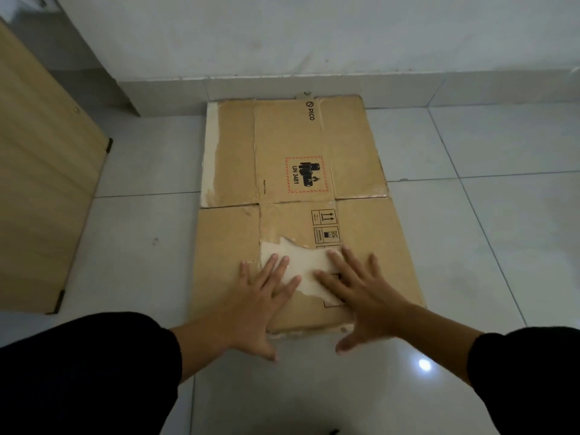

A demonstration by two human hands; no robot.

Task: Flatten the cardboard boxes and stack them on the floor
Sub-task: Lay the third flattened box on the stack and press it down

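A flattened brown cardboard box (295,171) lies flat on the pale tiled floor, its far edge near the wall. It carries a red-bordered UN 3481 battery label, a PICO logo and handling symbols, with torn white patches at its left edge and near end. My left hand (260,299) presses on the near end with fingers spread and straight. Beside it, my right hand (364,296) lies flat with spread fingers on the same end, over the torn white patch. Both thumbs hang past the box's near edge.
A light wooden panel (40,189) with dark corner fittings stands at the left. A white wall (314,36) with a tiled skirting runs along the back. Bare glossy floor tiles (486,230) lie to the right and in front of the box.
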